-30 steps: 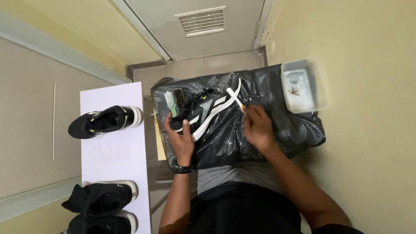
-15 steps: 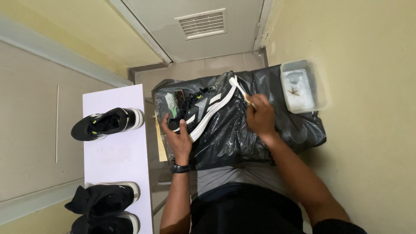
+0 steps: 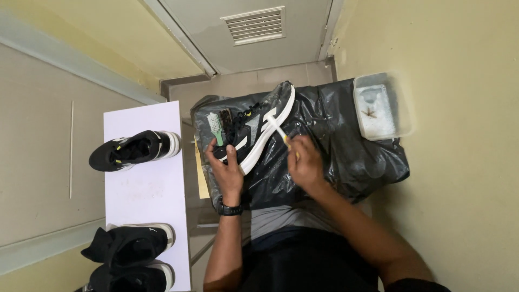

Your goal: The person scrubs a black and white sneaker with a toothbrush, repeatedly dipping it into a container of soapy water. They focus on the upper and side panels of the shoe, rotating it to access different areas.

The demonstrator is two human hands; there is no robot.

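Note:
A black sneaker with white stripes and a white sole (image 3: 258,127) lies tilted on a black plastic sheet (image 3: 335,135). My left hand (image 3: 226,172) grips the sneaker at its heel end. My right hand (image 3: 305,162) holds a white toothbrush with a yellow handle (image 3: 278,128), whose head rests against the shoe's white sole. A green-handled brush with white bristles (image 3: 215,127) and a dark brush lie on the sheet to the left of the shoe.
A clear plastic tub of water (image 3: 381,105) sits on the sheet at the right. A white board (image 3: 146,194) on the left carries one black sneaker (image 3: 132,150) and a black pair (image 3: 130,254). A grey door with a vent (image 3: 254,24) is ahead.
The sneaker has been turned and lifted so its toe points further up and away. My right hand moved down and left with the toothbrush along the sole.

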